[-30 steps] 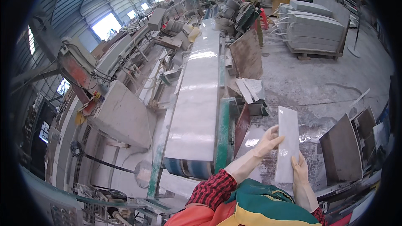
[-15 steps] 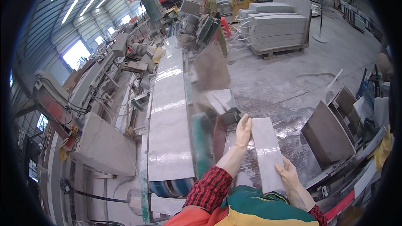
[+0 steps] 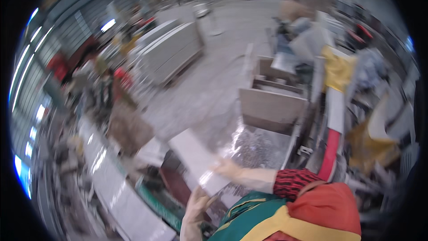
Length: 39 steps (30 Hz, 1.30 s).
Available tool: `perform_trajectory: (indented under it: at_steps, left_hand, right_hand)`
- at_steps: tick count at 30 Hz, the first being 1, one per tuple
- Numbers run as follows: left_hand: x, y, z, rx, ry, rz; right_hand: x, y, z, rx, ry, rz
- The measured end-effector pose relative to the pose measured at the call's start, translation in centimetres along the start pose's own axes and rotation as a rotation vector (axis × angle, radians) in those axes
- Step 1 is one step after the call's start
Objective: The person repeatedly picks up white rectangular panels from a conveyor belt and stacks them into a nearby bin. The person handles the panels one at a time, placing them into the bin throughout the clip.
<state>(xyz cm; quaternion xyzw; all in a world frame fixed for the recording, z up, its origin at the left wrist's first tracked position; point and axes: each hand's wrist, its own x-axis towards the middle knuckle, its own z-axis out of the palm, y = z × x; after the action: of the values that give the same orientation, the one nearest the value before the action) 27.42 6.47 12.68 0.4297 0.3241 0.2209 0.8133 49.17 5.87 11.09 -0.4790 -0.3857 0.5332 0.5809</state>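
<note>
A pale, flat rectangular stone slab [image 3: 192, 152] is held tilted in front of me, above a wet surface. My right hand [image 3: 228, 169], in a cream glove, is closed on the slab's right side, its fingers blurred over the top face. At the near end my left hand [image 3: 198, 203], also gloved, grips the slab's lower left edge with bent fingers. A glossy highlight lies across the slab between the two hands.
A long belt [image 3: 120, 187] with pale pieces runs along the left, beside a green rail [image 3: 158, 205]. Brown upright panels [image 3: 272, 107] stand ahead to the right. A slab stack [image 3: 171, 51] sits farther off. At right are yellow cloth [image 3: 339, 69] and a person [image 3: 292, 6].
My view has swung to the right, shifting the belt leftward. The slab has turned in my hands; the left hand has gone from its far left edge to its near end.
</note>
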Motion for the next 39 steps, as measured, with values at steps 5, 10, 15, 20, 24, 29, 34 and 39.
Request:
perform_trajectory:
  at_steps: [5,10,15,20,24,29,34,39]
  left_hand:
    - [0.9,-0.8,-6.2,-0.481,0.413,0.205]
    - [-1.2,-2.8,-8.8,-0.427,0.592,0.086]
    - [-1.0,-2.2,-9.2,-0.393,0.722,0.06]
    - [-1.1,-1.3,-9.1,-0.347,0.787,0.073]
    - [-4.7,-1.6,-10.7,-0.36,0.874,0.14]
    - [-14.2,-7.1,-13.8,-0.495,1.131,0.251]
    - [-21.6,-12.8,-14.4,-0.654,1.535,0.279]
    - [-24.1,-17.4,-14.3,-0.76,1.862,0.223]
  right_hand:
    - [0.7,0.2,2.7,-0.287,-0.317,0.058]
    - [0.5,3.2,6.7,-0.53,-0.574,-0.085]
    - [1.6,4.0,4.4,-0.244,-0.698,0.149]
    - [3.8,6.2,-4.0,-0.273,-0.325,0.194]
    - [3.4,6.5,-8.5,-0.318,-0.044,0.185]
    - [0.7,10.2,-15.5,-0.113,0.138,0.32]
    - [-4.3,12.6,-23.0,-0.212,0.164,0.375]
    - [-4.8,14.9,-26.1,-0.297,0.184,0.53]
